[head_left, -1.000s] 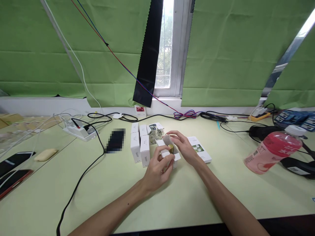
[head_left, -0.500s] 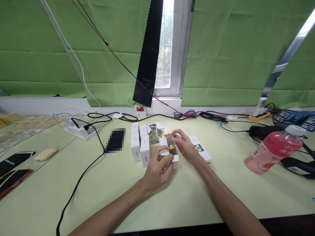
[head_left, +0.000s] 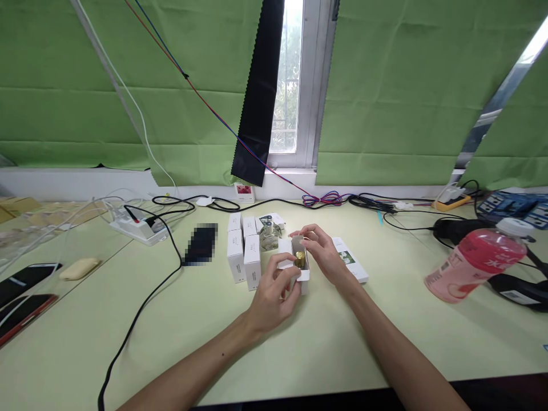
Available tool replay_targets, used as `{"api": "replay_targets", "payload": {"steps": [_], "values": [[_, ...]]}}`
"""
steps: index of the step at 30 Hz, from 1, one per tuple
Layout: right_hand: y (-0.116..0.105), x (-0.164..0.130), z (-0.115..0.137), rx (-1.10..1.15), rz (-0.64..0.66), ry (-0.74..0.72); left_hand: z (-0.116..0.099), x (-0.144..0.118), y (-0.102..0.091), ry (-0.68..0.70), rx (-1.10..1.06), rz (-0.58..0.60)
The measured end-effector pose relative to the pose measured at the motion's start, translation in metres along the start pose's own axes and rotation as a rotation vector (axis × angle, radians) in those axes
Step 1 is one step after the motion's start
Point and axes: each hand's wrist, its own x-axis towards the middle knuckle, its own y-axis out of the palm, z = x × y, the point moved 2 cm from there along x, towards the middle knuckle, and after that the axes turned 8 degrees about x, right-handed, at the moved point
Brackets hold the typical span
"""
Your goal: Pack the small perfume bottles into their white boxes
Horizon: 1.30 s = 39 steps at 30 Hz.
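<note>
My left hand [head_left: 274, 294] wraps its grip around the lower part of a small white box [head_left: 299, 273], standing on the worktop [head_left: 214, 342]. My right hand [head_left: 323, 257] pinches the box's open top flap, a gold cap [head_left: 300, 258] showing inside. Just behind stand more boxes [head_left: 245, 254] and a glass bottle [head_left: 269, 237].

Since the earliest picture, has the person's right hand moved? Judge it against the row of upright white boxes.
Yes, slightly. The right hand has shifted left, toward the upright white boxes, closing in over the open box that the left hand grips.
</note>
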Motion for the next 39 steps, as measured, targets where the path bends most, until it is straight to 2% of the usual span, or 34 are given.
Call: {"api": "replay_targets", "payload": {"steps": [5,16,26,39], "values": [[0.0012,-0.001,0.004,-0.09,-0.035,-0.059,0.0001,0.0001,0.0001,-0.009,0.004,-0.002],[0.0002,-0.0005,0.0032,-0.136,-0.046,-0.071,0.0008,-0.0002,0.001,-0.006,-0.014,0.001],[-0.0006,-0.0013,0.0011,-0.11,-0.04,-0.006,-0.0005,0.0001,0.0,0.0,-0.01,-0.004],[0.0038,-0.003,-0.0009,-0.039,0.03,0.082,-0.0003,0.0004,0.0004,-0.002,0.003,0.002]]}}
